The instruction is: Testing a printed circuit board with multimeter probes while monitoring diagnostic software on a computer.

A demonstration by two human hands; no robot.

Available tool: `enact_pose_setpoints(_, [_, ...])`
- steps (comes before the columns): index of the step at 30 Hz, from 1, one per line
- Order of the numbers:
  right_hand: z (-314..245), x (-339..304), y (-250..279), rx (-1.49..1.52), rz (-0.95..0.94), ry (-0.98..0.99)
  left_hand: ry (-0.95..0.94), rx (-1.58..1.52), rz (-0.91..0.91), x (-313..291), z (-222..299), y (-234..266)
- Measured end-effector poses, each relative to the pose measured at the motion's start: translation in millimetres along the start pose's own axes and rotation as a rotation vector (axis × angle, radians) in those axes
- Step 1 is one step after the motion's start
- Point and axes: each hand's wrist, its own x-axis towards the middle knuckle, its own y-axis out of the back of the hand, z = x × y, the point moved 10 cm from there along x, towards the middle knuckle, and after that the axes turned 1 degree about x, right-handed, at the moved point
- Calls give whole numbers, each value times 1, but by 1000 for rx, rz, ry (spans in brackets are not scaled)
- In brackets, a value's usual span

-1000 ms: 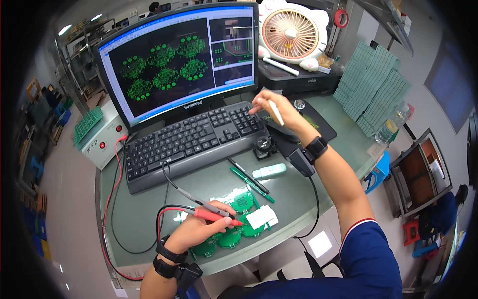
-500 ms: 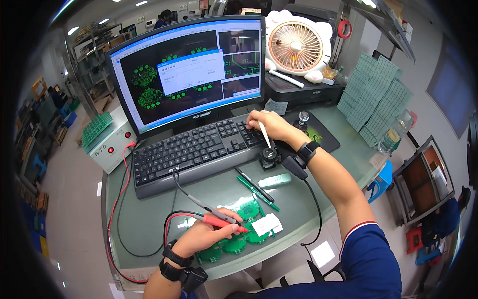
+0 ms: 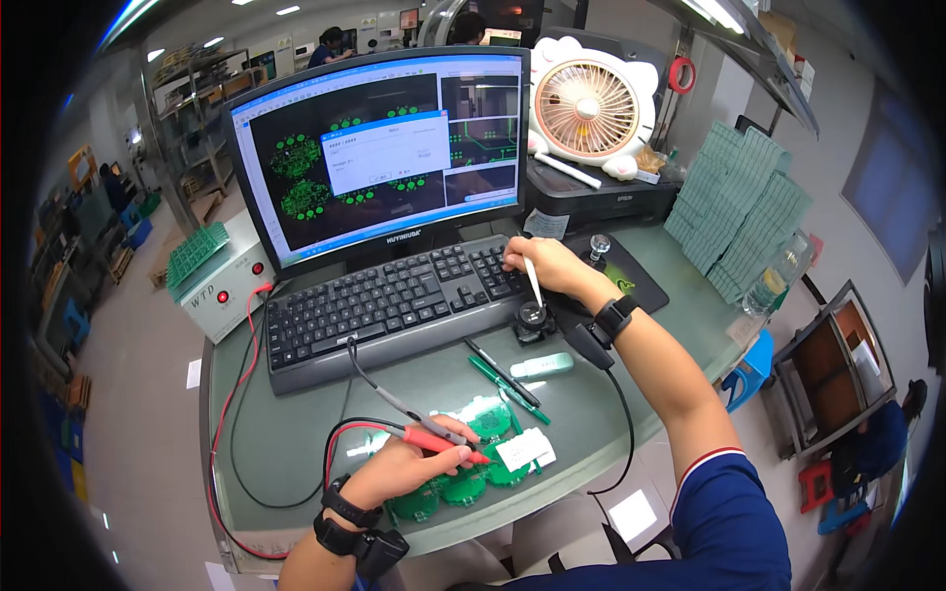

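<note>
My left hand point(image 3: 399, 469) is closed around a red test probe point(image 3: 430, 440) and a grey test probe point(image 3: 402, 406). Their tips reach over a panel of round green circuit boards point(image 3: 490, 421) lying on the table. A small white paper slip point(image 3: 525, 449) with handwriting covers part of the boards. Over the number pad of the black keyboard point(image 3: 394, 307), my right hand point(image 3: 554, 266) has its fingers curled at the keys. A slim white pen-shaped stick point(image 3: 533, 280) is gripped in it, pointing down toward a small round black device point(image 3: 533, 317).
The monitor point(image 3: 384, 212) shows a dialog over a green board layout. Two pens point(image 3: 505, 374) and a pale green marker-like stick point(image 3: 542, 365) lie mid-table. A power box point(image 3: 229, 286) stands left; a fan point(image 3: 589, 108), printer point(image 3: 616, 205) and leaning green panels point(image 3: 734, 212) are behind.
The whole view has shifted slightly. Text in the screen's dialog looks different. My right fingers have moved a little at the number pad; the left hand keeps its hold.
</note>
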Motion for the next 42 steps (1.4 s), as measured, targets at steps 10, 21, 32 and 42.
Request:
enact_pose_setpoints(10, [-36, -8, -21, -10, -101, 103, -71, 25, 10, -2, -2, 1])
enact_pose_setpoints(21, [20, -51, 7, 265, -17, -294, -270, -308, 358, -18, 21, 76])
enact_pose_setpoints(32, [32, -79, 22, 495, 378, -267, -393, 138, 672, -38, 31, 132])
enact_pose_setpoints(42, [36, -81, 24, 539, 400, -272, -274, 313, 706, -29, 18, 137])
